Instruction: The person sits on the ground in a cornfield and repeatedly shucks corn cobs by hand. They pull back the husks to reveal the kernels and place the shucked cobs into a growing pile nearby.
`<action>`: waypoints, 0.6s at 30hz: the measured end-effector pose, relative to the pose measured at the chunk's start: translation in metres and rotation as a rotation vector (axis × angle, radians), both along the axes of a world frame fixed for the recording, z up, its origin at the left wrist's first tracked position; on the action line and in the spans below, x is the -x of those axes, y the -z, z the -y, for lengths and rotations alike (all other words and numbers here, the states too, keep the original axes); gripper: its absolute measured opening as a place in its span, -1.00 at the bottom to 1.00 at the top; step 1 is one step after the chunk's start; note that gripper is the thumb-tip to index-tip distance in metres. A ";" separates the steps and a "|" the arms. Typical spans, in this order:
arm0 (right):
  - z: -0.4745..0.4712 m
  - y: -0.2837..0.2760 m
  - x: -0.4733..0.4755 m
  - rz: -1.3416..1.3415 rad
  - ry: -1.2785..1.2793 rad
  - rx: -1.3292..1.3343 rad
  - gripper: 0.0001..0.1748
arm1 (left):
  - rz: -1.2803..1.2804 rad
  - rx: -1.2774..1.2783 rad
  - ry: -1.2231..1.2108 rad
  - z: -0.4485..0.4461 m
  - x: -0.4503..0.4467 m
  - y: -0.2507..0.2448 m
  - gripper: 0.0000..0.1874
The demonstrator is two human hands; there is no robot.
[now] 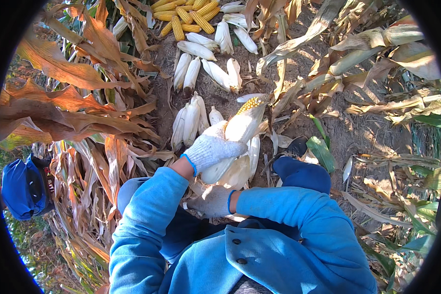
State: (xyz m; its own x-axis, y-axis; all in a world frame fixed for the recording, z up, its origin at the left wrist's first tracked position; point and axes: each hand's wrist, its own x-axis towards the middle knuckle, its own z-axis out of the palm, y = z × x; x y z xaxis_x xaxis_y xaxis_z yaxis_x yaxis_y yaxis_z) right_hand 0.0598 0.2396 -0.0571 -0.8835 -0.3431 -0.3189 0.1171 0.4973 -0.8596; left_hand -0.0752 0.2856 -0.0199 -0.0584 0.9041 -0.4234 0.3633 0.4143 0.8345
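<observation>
My left hand [216,146], in a whitish knit glove with a blue cuff edge, is closed around an ear of corn [245,123]. Pale husk still wraps most of this ear, while yellow kernels show at its far end, which points up and to the right. Loose husk leaves [237,172] hang below the fist. My right hand [212,202], gloved the same way, is close to my body beneath those leaves. Its fingers are partly hidden, so whether it grips husk cannot be made out. Several ears in husk [189,119] lie on the soil just beyond my left hand.
Husked yellow ears [185,16] are heaped at the top, with more unhusked ears [196,49] nearer. Dry corn stalks and leaves [77,121] crowd the left; fallen stalks [338,68] cross the right. My bent knee [301,174] is at right. A blue cloth-covered object [24,187] stands far left.
</observation>
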 end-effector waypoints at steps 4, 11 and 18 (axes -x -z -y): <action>-0.039 0.053 -0.010 -0.036 0.025 -0.452 -0.58 | 0.053 -0.106 -0.208 -0.006 0.030 0.012 -0.38; -0.159 0.017 0.013 -0.030 1.257 0.985 -0.32 | 0.250 -0.030 -0.462 0.007 0.048 0.020 -0.41; -0.140 -0.009 0.044 -0.267 1.404 0.838 -0.41 | -0.110 -0.038 -0.342 0.016 0.005 0.045 -0.08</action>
